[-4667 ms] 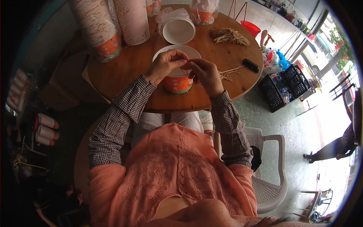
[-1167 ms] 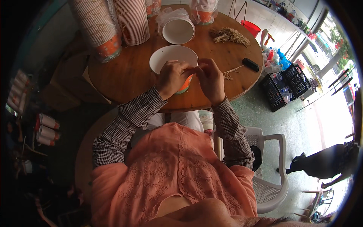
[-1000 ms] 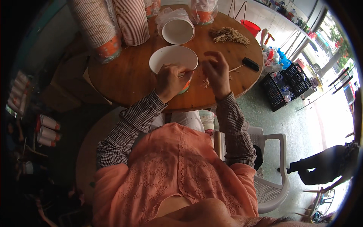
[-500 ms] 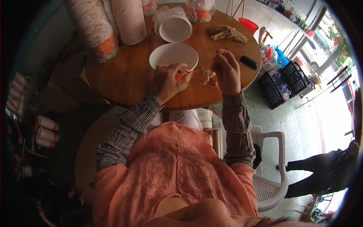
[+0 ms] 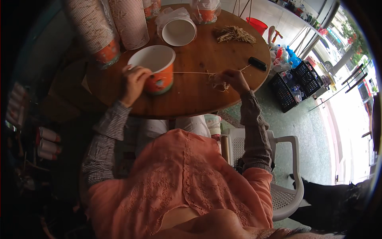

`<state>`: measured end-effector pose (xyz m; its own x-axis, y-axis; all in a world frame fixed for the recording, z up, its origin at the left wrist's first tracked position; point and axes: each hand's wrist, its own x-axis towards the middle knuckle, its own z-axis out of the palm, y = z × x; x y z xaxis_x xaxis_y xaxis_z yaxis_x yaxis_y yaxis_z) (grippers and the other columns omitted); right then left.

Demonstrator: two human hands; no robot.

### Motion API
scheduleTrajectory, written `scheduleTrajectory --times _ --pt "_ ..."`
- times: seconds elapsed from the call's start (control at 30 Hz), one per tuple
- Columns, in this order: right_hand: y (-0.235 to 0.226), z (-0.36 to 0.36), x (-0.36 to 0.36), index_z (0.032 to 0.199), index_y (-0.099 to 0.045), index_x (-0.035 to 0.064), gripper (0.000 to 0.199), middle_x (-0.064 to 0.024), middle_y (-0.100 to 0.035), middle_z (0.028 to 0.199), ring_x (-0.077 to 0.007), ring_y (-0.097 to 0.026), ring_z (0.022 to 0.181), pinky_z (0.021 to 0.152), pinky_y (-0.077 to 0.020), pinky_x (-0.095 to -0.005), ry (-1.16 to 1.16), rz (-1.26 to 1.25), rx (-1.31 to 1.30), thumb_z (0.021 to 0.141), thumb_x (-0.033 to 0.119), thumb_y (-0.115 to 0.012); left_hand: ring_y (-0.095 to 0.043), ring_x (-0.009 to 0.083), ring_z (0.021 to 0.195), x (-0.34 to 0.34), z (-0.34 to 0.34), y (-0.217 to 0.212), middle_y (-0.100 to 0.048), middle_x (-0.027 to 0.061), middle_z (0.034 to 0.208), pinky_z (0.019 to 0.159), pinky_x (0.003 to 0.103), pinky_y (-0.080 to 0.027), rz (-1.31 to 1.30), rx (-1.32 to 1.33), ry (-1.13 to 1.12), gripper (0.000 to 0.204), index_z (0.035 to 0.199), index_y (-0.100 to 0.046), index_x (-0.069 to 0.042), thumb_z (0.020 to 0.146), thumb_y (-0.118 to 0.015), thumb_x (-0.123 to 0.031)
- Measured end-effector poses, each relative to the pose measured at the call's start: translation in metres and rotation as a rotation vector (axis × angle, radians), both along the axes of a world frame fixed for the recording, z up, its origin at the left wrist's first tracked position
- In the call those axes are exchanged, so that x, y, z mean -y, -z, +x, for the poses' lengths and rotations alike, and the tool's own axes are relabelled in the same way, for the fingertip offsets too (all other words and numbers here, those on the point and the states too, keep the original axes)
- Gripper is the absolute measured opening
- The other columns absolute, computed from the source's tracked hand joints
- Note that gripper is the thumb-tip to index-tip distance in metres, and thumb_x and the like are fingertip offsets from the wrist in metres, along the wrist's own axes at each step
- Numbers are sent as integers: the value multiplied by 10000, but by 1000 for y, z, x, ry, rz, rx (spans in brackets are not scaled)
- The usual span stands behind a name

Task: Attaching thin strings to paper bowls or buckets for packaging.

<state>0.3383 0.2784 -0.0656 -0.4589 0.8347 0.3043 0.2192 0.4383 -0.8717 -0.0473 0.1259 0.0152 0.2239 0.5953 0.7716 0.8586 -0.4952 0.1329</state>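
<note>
A thin pale string [image 5: 191, 72] stretches taut above the round wooden table, between my two hands. My left hand [image 5: 135, 83] is closed in a pinch at the string's left end, against the near left side of a white paper bucket [image 5: 160, 81] with an orange and green outside. That bucket stands upright with its open top showing. Off to the right, my right hand [image 5: 235, 79] is closed on the string's other end, its fingertips partly hidden. Beside it lies a small tangle of pale strands [image 5: 217, 83].
Tall stacks of paper buckets [image 5: 129, 24] stand at the table's far left. A bagged white bowl [image 5: 179, 32], a bundle of straw-like strands [image 5: 235, 35] and a black oblong thing [image 5: 258, 63] lie farther back. A white chair [image 5: 288, 167] and black crates [image 5: 286, 91] are at the right.
My left hand has moved left, and the paper bucket has shifted left too. The right hand has lowered slightly, and the string now runs straight between the hands.
</note>
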Motion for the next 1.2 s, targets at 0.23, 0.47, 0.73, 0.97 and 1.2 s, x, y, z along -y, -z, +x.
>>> scheduleTrajectory --times 0.23,0.47,0.73,0.97,1.2 --pt "14 26 -33 867 -711 17 138 -91 -692 774 -122 -649 714 646 -510 -295 318 170 54 812 131 -657 -609 187 767 27 -82 4 -630 80 814 708 285 -468 -237 263 149 108 866 -613 6 909 -594 -92" --pt "-13 -78 58 915 -690 17 156 -126 -685 827 -182 -673 754 662 -516 -313 29 195 139 808 131 -681 -599 200 822 44 -70 4 -636 61 828 783 305 -450 -261 259 155 136 850 -612 -13 912 -595 -133" --pt "23 -163 36 939 -685 42 179 -151 -628 880 -359 -619 828 714 -500 -413 146 513 218 812 162 -646 -599 187 832 56 -70 0 -642 46 838 791 295 -452 -250 284 184 118 859 -622 -21 912 -596 -124" --pt "22 -148 48 914 -653 85 151 -143 -614 957 -349 -612 828 689 -493 -411 -199 348 648 805 187 -628 -607 202 839 54 -77 11 -642 77 884 786 311 -471 -250 452 145 99 875 -622 -8 909 -591 -96" --pt "-135 -109 132 886 -607 18 70 -70 -626 886 -130 -607 741 620 -492 -259 -870 -10 -230 845 54 -651 -539 275 1154 41 -70 6 -627 68 980 975 355 -412 -365 274 441 41 914 -586 -20 909 -546 -18"
